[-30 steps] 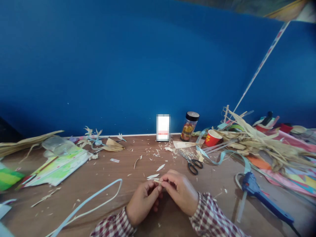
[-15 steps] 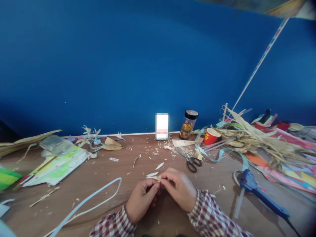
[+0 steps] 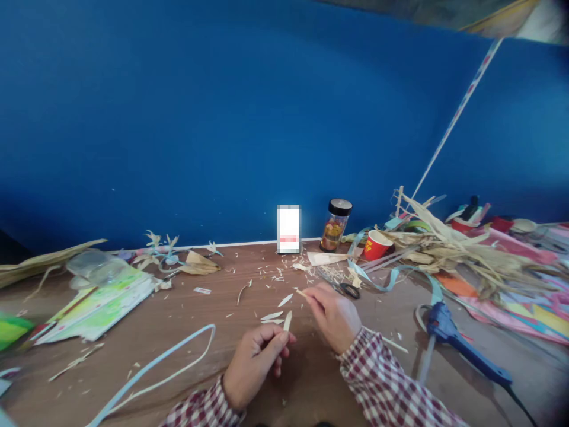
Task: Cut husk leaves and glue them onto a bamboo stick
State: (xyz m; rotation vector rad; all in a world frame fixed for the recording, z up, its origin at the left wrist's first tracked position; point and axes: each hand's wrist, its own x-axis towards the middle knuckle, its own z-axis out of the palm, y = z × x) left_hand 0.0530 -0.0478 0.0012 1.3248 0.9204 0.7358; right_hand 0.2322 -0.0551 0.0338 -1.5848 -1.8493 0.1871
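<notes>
My left hand point(image 3: 258, 359) pinches a pale, pointed, leaf-shaped piece of husk point(image 3: 288, 321) upright between thumb and forefinger. My right hand point(image 3: 334, 317) is apart from it, farther forward and to the right, with its fingers closed on a thin pale strip point(image 3: 301, 292) whose tip pokes out to the left. Cut leaf-shaped husk pieces point(image 3: 272, 316) lie on the table just beyond my left hand. Black-handled scissors point(image 3: 350, 290) rest beyond my right hand, which partly covers them.
A blue glue gun point(image 3: 466, 344) lies at right, near a heap of dried husks point(image 3: 444, 243). A red paper cup point(image 3: 377, 244) and black-lidded jar point(image 3: 336, 225) stand at the back. A light-blue ribbon point(image 3: 164, 356) loops at left, near a painted sheet point(image 3: 98, 302). Husk scraps litter the table.
My hands were together at the husk piece and have separated. My right hand has moved forward and right with a thin strip; the piece in my left hand now points up.
</notes>
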